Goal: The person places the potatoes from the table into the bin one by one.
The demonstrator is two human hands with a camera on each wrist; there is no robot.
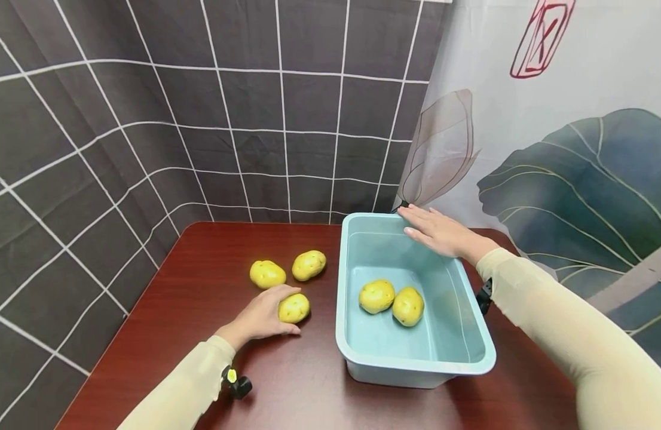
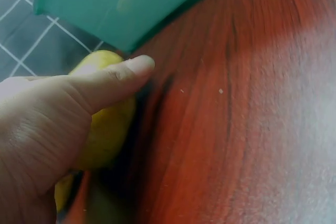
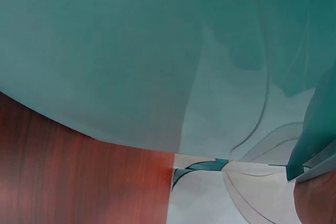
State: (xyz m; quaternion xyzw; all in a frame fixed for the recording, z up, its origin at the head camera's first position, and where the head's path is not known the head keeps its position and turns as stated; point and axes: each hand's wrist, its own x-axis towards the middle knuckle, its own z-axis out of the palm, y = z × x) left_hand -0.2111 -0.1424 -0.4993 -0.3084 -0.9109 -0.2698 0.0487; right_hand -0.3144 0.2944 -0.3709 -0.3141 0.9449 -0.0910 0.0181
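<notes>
Right sleeve (image 1: 572,340): cream; crosses the lower right of the head view, with a black wrist device (image 1: 485,297) at its cuff.
Left sleeve (image 1: 174,385): cream; enters from the lower left, with a second black device (image 1: 236,383) below the cuff.
Left hand (image 1: 260,315): grasping one potato, thumb on the near side, fingers round the far side.
Held potato (image 1: 294,309): yellow; over the table, left of the bin. Contact with the tabletop: cannot tell.
Right hand (image 1: 440,233): fingers extended, clasping nothing; laid over the far right corner of the bin.
Loose potatoes: two, on the table beyond the left hand; one to the left (image 1: 268,275), one to the right (image 1: 309,265), near each other.
Bin (image 1: 454,316): light blue, rectangular, upright on the table.
Bin contents: two potatoes on the floor, left (image 1: 376,297) and right (image 1: 408,307), side by side.
Table (image 1: 287,388): reddish-brown, wood-grained.
Backdrop: dark gridded curtain (image 1: 255,101) at left and centre; pale leaf-printed curtain (image 1: 492,42) at right.
</notes>
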